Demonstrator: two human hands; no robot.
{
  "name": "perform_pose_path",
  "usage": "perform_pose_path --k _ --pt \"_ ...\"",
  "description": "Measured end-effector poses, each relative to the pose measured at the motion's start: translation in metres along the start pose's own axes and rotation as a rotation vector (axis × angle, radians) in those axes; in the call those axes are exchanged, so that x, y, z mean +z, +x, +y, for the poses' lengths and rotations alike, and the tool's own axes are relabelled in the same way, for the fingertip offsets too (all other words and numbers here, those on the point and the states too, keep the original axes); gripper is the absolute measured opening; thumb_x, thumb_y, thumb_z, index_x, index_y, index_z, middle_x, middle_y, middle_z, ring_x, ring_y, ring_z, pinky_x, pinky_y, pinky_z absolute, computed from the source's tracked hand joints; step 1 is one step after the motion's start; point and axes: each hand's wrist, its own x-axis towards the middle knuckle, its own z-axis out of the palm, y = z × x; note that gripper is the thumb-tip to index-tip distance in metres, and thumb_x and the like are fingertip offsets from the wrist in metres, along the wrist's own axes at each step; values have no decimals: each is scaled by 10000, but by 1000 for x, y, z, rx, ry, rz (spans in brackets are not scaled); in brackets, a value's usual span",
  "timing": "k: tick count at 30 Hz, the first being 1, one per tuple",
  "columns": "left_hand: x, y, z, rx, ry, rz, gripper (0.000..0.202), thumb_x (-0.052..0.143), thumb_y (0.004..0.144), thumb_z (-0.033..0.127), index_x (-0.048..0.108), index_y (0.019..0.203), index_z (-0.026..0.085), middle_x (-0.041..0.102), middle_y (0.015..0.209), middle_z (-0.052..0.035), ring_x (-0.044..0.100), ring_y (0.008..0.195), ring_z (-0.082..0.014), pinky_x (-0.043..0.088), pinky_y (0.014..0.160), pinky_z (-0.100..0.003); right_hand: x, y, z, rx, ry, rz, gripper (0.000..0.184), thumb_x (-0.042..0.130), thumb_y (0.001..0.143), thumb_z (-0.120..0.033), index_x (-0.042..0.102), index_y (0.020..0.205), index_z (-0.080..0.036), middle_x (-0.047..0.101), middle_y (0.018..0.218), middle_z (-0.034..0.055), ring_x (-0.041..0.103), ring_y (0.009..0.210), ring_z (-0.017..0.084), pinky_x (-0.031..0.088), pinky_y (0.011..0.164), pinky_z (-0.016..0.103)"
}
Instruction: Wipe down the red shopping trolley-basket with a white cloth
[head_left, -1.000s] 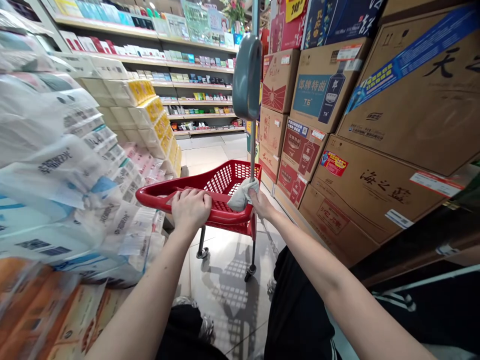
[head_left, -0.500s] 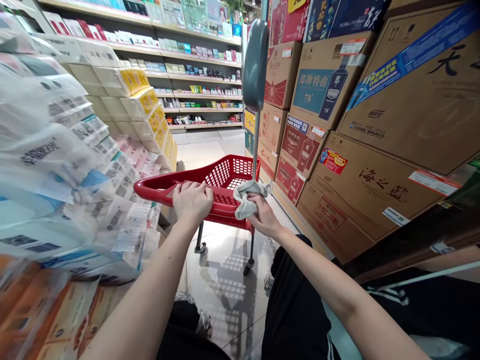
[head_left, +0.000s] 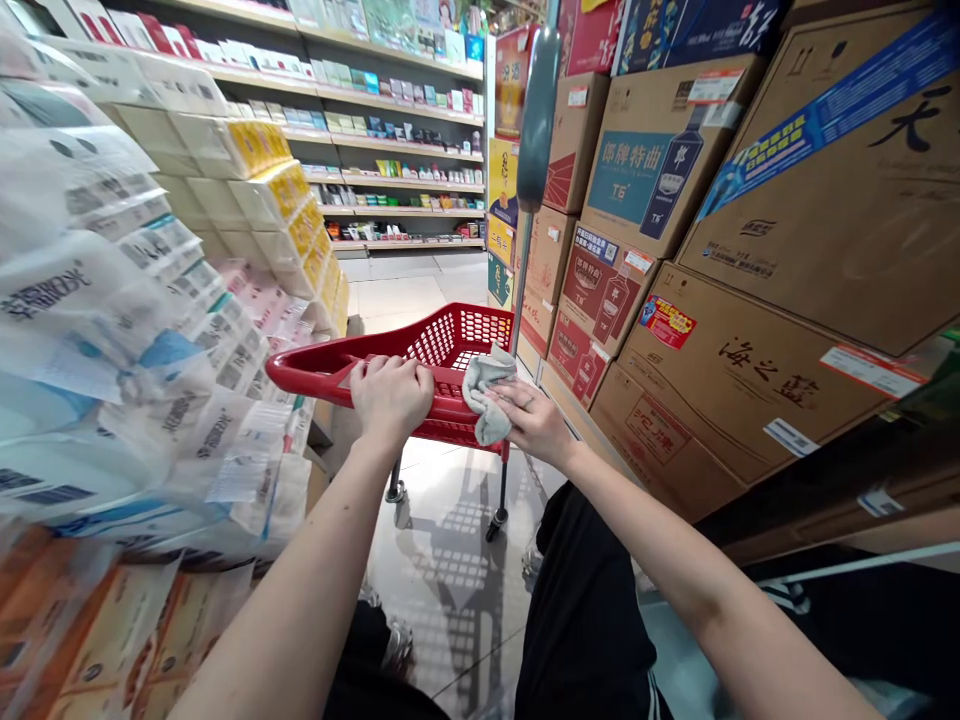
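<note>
A red plastic shopping basket on wheels (head_left: 450,345) stands in the aisle in front of me. My left hand (head_left: 390,393) is closed over its near rim. My right hand (head_left: 534,418) presses a crumpled grey cloth (head_left: 484,390) against the basket's near right corner, fingers partly spread on the cloth. A thin metal pole rises from that corner to a grey-green handle (head_left: 538,115) overhead.
Plastic-wrapped tissue packs (head_left: 150,330) are stacked high on the left, close to the basket. Brown cardboard cartons (head_left: 750,250) form a wall on the right. Tiled floor (head_left: 450,560) runs ahead to shelves of small goods (head_left: 390,120).
My right hand has slid the cloth from the pole's base down and over the rim's corner. The basket and left hand have hardly moved in view.
</note>
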Motion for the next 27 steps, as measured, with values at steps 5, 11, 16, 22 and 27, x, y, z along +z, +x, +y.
perform_pose_path --k 5,11,16,22,27 --pt "5 6 -4 -12 22 -21 374 320 847 308 679 804 214 674 946 -76 504 991 -252 250 961 -431 1 7 -23 10 -216 -104 445 450 909 -326 466 1333 -194 485 1333 116 352 1293 256 284 1088 479" --pt "13 11 2 -26 26 -29 418 284 860 312 681 837 182 662 958 -113 495 998 -267 237 961 -440 16 51 -24 273 -297 -276 398 386 919 -397 606 1115 -130 634 1008 143 530 1014 262 374 947 443" --pt "15 12 10 -53 86 -18 416 277 869 314 674 844 192 659 965 -99 498 979 -257 239 952 -440 11 60 -19 278 -236 -376 375 328 946 -333 629 1060 -142 648 898 107 554 919 228 392 882 395" --pt "14 6 13 -38 109 24 434 270 874 327 677 844 179 657 920 -115 499 957 -270 241 938 -460 30 28 -45 254 -335 -115 464 327 926 -141 364 1388 -133 482 1290 156 381 1219 255 212 1074 470" --pt "11 5 12 -29 91 29 410 287 869 317 678 853 192 661 932 -110 500 957 -278 242 930 -474 32 48 -40 238 -340 -248 397 357 929 -217 438 1295 -86 571 1146 181 515 1067 263 363 959 444"
